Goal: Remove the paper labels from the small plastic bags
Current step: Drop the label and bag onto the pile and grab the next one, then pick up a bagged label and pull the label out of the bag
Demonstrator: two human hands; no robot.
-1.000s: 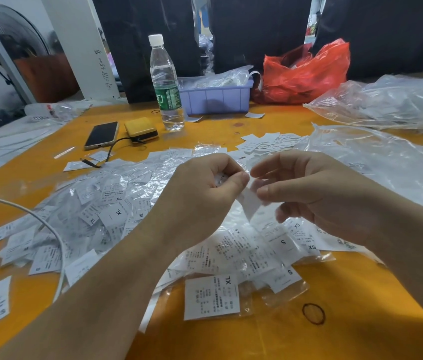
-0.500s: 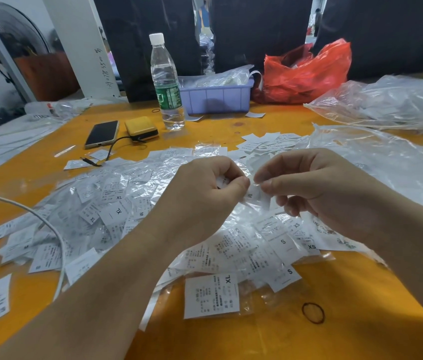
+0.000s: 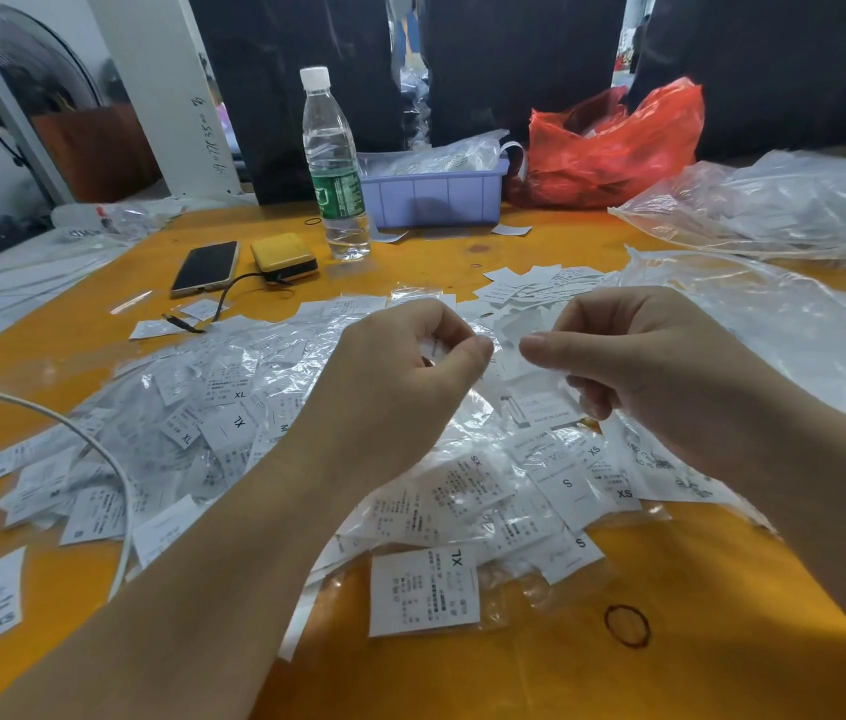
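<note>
Left hand [image 3: 400, 376] and right hand [image 3: 654, 371] raised over heap of bagged labels [image 3: 234, 423] on orange table [image 3: 670, 667]. Each hand pinches, thumb to forefinger, one edge of small clear plastic bag [image 3: 506, 356] stretched between them. White label [image 3: 540, 407] hangs below right fingers.

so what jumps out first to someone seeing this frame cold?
The big heap of bagged labels across the middle of the orange table, with the two hands over it: the left hand and right hand pinch a small clear bag between them. Behind it, a red bag glows at the far edge beside a purple tray, with a water bottle upright left of the tray.
</note>
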